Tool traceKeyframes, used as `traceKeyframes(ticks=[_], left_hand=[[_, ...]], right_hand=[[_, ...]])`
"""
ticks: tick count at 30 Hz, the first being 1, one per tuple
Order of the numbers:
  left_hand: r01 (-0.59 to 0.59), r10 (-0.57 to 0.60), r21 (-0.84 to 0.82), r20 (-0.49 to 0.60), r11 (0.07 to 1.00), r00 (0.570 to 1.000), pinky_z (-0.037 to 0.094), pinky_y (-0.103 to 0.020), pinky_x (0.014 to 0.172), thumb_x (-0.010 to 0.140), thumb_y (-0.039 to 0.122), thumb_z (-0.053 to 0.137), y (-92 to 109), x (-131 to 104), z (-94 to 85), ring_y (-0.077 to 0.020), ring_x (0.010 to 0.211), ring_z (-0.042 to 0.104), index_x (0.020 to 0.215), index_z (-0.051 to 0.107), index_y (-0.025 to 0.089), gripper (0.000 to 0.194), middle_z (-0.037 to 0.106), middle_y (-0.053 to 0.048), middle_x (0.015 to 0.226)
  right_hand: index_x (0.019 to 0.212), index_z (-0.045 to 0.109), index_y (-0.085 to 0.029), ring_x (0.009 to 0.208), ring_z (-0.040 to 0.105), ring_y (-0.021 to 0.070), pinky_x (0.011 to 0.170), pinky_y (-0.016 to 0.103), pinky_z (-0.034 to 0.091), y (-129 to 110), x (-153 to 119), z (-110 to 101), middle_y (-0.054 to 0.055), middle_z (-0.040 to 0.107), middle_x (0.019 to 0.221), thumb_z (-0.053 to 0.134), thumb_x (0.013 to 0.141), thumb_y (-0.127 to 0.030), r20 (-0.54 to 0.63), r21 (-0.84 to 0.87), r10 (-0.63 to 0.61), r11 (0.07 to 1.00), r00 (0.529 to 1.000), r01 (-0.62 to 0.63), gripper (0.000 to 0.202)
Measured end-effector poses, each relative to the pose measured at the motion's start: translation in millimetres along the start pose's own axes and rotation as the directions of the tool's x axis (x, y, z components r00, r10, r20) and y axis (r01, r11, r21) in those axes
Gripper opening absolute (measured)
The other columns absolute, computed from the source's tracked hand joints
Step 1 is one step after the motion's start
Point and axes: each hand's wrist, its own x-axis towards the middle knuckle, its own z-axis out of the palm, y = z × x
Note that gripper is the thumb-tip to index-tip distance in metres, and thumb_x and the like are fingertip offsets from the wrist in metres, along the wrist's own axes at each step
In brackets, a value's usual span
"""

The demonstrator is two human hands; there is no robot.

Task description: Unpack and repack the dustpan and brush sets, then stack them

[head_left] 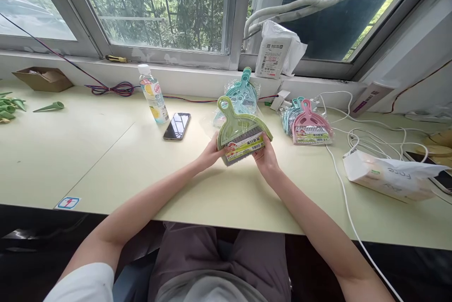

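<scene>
Between my two hands I hold a green dustpan and brush set, raised above the table and tilted, its grey bristles and printed label facing me. My left hand grips its lower left edge. On the lower right edge, my right hand is closed with the thumb in front. Just behind lie teal dustpan sets in clear plastic wrap, partly hidden by the green one. To the right, a pink dustpan set leans against wrapped blue-teal ones.
A bottle and a phone stand left of my hands. At right are a tissue pack and tangled white cables. A cardboard box and green cone-shaped pieces sit far left. Windows line the table's back.
</scene>
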Motion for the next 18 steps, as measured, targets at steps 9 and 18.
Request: traceKeyframes(ticks=[9, 18], left_hand=[[0.062, -0.072, -0.128, -0.074, 0.99, 0.995, 0.042, -0.049, 0.1, 0.071, 0.036, 0.074, 5.8, 5.5, -9.8, -0.0331, 0.124, 0.046, 0.137, 0.031, 0.018, 0.081, 0.051, -0.013, 0.132], [0.081, -0.091, -0.126, -0.078, 0.989, 0.993, 0.041, -0.046, 0.101, 0.071, 0.036, 0.074, 8.4, 2.1, -6.4, -0.0307, 0.124, 0.048, 0.133, 0.04, 0.02, 0.072, 0.055, -0.011, 0.13]], right_hand=[[0.105, 0.06, -0.029, 0.104, 0.061, 0.0193, 0.092, 0.041, 0.051, -2.5, -5.6, 3.1, -0.002, 0.067, 0.112, 0.071, 0.072, -0.022, 0.369, -0.074, 0.058, 0.997, 0.927, -0.033, 0.035], [0.094, 0.063, -0.024, 0.102, 0.064, 0.0198, 0.09, 0.038, 0.054, -2.9, 0.3, 2.0, 0.0, 0.071, 0.102, 0.078, 0.065, -0.019, 0.278, -0.089, 0.043, 0.996, 0.96, -0.019, 0.034]])
